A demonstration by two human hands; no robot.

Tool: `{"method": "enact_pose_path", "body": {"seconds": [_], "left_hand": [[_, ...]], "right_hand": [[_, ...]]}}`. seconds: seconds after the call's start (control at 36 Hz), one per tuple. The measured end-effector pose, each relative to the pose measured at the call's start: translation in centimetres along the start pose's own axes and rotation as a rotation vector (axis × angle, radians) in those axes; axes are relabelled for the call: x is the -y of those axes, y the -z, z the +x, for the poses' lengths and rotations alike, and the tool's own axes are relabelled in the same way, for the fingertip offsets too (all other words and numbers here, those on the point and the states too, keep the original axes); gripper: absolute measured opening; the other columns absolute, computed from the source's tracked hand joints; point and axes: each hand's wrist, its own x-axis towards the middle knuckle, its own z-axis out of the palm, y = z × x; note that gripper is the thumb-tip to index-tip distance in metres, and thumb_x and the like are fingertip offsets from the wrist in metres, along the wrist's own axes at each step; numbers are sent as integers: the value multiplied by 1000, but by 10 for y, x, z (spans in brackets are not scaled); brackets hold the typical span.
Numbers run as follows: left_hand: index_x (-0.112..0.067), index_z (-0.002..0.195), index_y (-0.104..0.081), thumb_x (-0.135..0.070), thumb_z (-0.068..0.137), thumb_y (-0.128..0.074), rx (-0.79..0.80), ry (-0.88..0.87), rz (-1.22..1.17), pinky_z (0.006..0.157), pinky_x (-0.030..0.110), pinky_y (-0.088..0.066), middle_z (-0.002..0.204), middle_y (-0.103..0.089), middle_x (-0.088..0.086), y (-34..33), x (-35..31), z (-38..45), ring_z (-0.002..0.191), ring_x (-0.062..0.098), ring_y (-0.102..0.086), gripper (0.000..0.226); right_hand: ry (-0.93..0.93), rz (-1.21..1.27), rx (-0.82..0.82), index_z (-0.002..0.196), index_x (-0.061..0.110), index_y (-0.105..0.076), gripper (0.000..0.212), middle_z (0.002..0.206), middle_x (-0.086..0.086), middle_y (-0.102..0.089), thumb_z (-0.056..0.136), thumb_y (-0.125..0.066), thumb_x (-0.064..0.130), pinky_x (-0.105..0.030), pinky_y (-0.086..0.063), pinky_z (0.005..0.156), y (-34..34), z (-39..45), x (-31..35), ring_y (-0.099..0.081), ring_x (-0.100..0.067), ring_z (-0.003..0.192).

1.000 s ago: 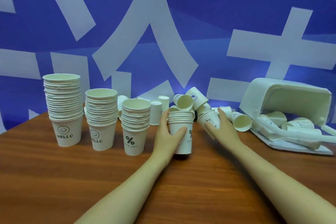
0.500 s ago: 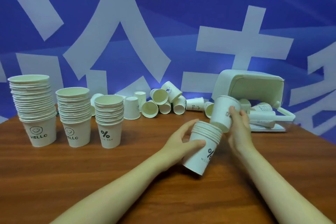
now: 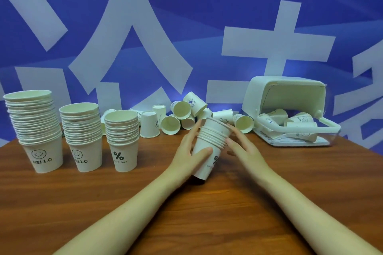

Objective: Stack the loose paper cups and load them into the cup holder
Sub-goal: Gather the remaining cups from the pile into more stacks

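Observation:
My left hand (image 3: 189, 152) grips a short stack of white paper cups (image 3: 209, 150) with a % print, tilted to the right, its base near the wooden table (image 3: 145, 203). A cup sits freshly nested on top of that stack. My right hand (image 3: 241, 147) rests its open fingers against the stack's right side and rims. Loose cups (image 3: 182, 116) lie in a heap by the wall behind. The white cup holder (image 3: 286, 97) lies tipped on its side at the right, with several cups inside it.
Three upright stacks stand at the left: a tall HELLO stack (image 3: 34, 130), a shorter HELLO stack (image 3: 81, 136) and a % stack (image 3: 123, 141). A blue wall with white shapes rises right behind the table.
The cup my right hand held above the stack is now pushed into its top. My right hand has let go and opened against the stack's side. The camera swung slightly.

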Motion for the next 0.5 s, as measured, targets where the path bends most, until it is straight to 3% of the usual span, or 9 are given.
{"method": "enact_pose_path", "body": {"seconds": [0.11, 0.19, 0.25, 0.31, 0.42, 0.5], "left_hand": [[-62, 134, -38, -41, 75, -60, 1, 46, -103, 114, 47, -33, 147, -42, -6, -9, 3, 5, 135, 12, -43, 66], [-44, 135, -50, -31, 78, -56, 19, 125, -367, 114, 51, -31, 148, -45, -1, -17, 3, 8, 135, 20, -44, 59], [-29, 134, -53, -23, 80, -53, 18, 154, -502, 111, 43, -38, 144, -51, 1, -21, -7, 6, 132, 20, -49, 54], [-27, 126, -56, -22, 79, -49, 22, 160, -530, 101, 31, -47, 134, -59, -2, -20, -16, 5, 121, 12, -57, 48], [-38, 120, -57, -21, 96, -48, -23, 124, -225, 112, 40, -36, 143, -48, -4, -8, -17, 16, 130, 8, -46, 31], [-33, 129, -50, -16, 97, -48, -125, 110, 115, 108, 30, -35, 143, -45, -4, 2, -6, 42, 124, 7, -45, 36]], "right_hand": [[-8, 65, 43, 138, 50, -34, 59, 135, 10, -56, 85, -56, 40, -41, -43, 108, -6, -1, 5, -56, -7, 122], [8, 51, 42, 149, 35, -22, 78, 142, 6, -50, 82, -61, 36, -30, -45, 105, -11, -5, 5, -55, -2, 121], [31, 16, 24, 152, 30, -19, 85, 142, 8, -49, 84, -70, 29, -29, -47, 102, -11, -6, 1, -57, -2, 120], [34, 1, -1, 150, 33, -21, 86, 140, 8, -52, 84, -75, 21, -36, -50, 101, -8, -5, -2, -60, -4, 117], [66, -133, -122, 148, 41, -24, 90, 137, 22, -50, 76, -78, 36, -38, -48, 104, 10, 0, -4, -54, -3, 122], [83, -280, -207, 150, 39, -20, 91, 147, 14, -43, 79, -76, 38, -35, -42, 107, 28, 4, -6, -44, -6, 132]]}}
